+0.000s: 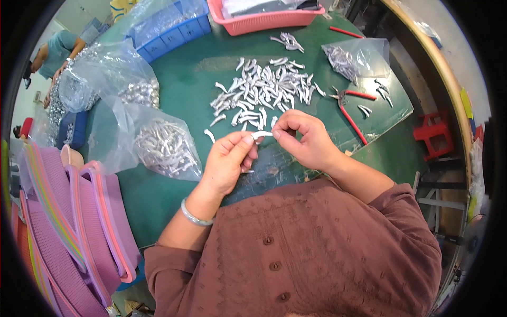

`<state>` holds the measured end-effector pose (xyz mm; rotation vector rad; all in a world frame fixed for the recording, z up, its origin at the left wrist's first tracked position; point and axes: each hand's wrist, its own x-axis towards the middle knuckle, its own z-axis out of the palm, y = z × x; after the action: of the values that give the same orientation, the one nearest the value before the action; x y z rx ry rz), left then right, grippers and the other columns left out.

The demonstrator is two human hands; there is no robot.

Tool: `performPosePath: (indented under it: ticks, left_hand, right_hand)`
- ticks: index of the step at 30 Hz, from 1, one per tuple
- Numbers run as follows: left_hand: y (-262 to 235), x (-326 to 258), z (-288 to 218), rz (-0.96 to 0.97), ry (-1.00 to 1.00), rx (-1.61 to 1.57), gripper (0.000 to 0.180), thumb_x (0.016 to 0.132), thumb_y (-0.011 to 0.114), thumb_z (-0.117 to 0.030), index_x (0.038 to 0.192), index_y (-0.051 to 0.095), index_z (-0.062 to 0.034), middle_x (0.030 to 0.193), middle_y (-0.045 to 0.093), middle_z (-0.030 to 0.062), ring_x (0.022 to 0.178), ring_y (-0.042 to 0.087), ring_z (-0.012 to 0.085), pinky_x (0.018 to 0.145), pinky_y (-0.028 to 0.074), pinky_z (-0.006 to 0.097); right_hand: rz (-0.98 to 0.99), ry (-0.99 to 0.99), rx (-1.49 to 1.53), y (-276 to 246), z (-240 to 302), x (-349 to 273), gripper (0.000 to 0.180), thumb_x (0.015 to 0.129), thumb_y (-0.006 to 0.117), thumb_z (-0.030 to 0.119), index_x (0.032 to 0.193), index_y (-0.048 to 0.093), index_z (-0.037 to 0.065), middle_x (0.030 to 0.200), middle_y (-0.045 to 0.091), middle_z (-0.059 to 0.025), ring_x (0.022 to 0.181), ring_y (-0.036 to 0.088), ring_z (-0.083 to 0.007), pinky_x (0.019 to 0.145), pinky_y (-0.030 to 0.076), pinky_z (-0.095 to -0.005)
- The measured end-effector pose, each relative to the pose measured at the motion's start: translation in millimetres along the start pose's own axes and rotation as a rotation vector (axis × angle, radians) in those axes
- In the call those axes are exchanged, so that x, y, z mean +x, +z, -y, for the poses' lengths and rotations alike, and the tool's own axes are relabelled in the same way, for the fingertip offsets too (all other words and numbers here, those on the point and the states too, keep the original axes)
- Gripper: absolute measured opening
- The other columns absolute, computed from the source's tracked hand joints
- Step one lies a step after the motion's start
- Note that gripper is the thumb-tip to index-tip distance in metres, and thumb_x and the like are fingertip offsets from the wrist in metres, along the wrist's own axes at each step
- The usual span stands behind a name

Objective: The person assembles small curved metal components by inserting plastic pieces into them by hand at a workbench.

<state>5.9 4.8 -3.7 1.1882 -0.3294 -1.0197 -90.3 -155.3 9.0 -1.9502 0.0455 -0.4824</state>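
Observation:
In front of my chest, my left hand [228,158] is closed, thumb and fingers pinching a small curved silver metal piece [262,134]. My right hand [307,139] is closed too, its thumb and forefinger pinched at the right end of that piece. Whether something smaller sits between those right fingertips is too small to tell. Just beyond both hands lies a loose pile of similar curved silver pieces [264,87] on the green tabletop [179,84]. One stray piece [209,136] rests left of my left hand.
Red-handled pliers [344,100] lie open at right, near a clear bag of silver parts [340,61]. At left are a plastic bag of pieces [166,148] and purple baskets [100,222]. A blue bin [174,39] and pink basket [269,22] stand behind. Another person [58,50] is at far left.

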Motion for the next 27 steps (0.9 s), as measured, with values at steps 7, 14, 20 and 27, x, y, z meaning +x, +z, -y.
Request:
performPosePath:
  ticks: [7, 14, 20, 27]
  left_hand:
    - [1, 0, -5, -0.014, -0.005, 0.001, 0.021, 0.088, 0.045, -0.017, 0.088, 0.058, -0.0014, 0.062, 0.049, -0.0018, 0.048, 0.04, 0.0042, 0.043, 0.03, 0.015]
    - [1, 0, -5, -0.017, -0.005, 0.034, 0.018, 0.086, 0.051, -0.019, 0.086, 0.06, -0.0039, 0.061, 0.049, -0.0042, 0.049, 0.04, 0.0018, 0.044, 0.031, 0.014]
    - [0, 0, -5, -0.036, 0.026, 0.049, 0.017, 0.086, 0.051, -0.018, 0.086, 0.06, -0.0037, 0.061, 0.049, -0.0041, 0.05, 0.039, 0.0017, 0.045, 0.031, 0.014]
    - [0, 2, -3, -0.035, 0.039, 0.073, 0.016, 0.086, 0.051, -0.017, 0.087, 0.06, -0.0039, 0.061, 0.05, -0.0034, 0.049, 0.041, 0.0026, 0.045, 0.032, 0.014]
  right_hand:
    - [0.1, 0.353, 0.102, -19, 4, 37, 0.013, 0.078, 0.057, 0.01, 0.077, 0.057, -0.002, 0.064, 0.051, 0.0002, 0.06, 0.044, -0.0052, 0.054, 0.039, -0.0215]
    - [-0.014, 0.261, -0.074, -35, -34, 95, 0.014, 0.076, 0.055, 0.011, 0.074, 0.058, -0.002, 0.06, 0.052, 0.0004, 0.056, 0.042, -0.0053, 0.05, 0.037, -0.0229]
    - [-0.221, 0.365, -0.1, -63, -77, 139, 0.013, 0.073, 0.056, 0.01, 0.075, 0.059, -0.002, 0.062, 0.053, -0.0021, 0.055, 0.044, -0.008, 0.049, 0.037, -0.0243]
    - [-0.008, 0.272, -0.303, -46, -65, 181, 0.021, 0.067, 0.058, 0.015, 0.075, 0.061, -0.004, 0.063, 0.057, -0.0125, 0.061, 0.055, -0.021, 0.059, 0.044, -0.0341]
